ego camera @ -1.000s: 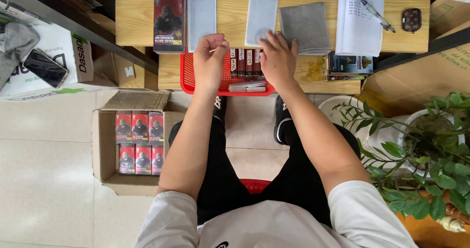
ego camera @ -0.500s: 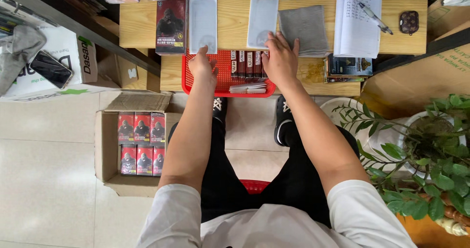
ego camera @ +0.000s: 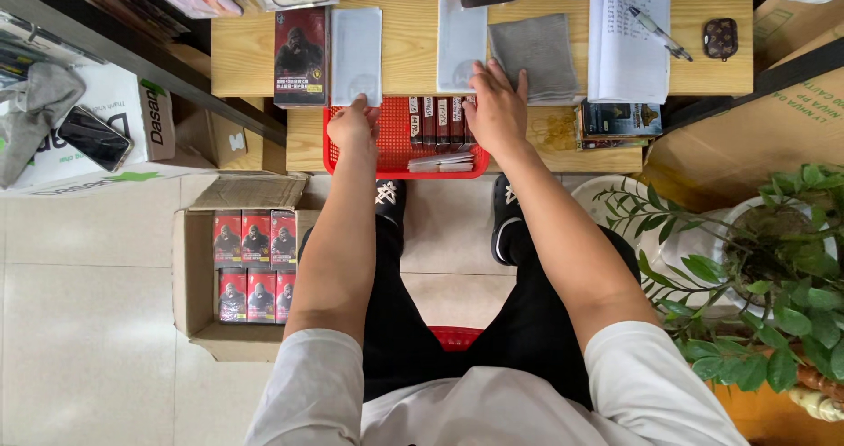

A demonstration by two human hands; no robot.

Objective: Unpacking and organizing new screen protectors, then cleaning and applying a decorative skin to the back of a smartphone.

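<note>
We saw the pale packet point(ego camera: 356, 54) lying lengthwise away from us on the wooden table point(ego camera: 404, 63); our left hand point(ego camera: 352, 125) pinched its near edge, while our right hand point(ego camera: 495, 107) rested open-fingered beside the grey cloth point(ego camera: 538, 54).

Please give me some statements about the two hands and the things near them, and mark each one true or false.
1. The left hand touches the lower edge of a pale sheet. True.
2. The right hand holds the pen. False: the pen lies on the paper, apart from it.
3. The red basket holds a row of small boxes. True.
4. The cardboard box on the floor stands empty. False: red packs lie inside.
</note>
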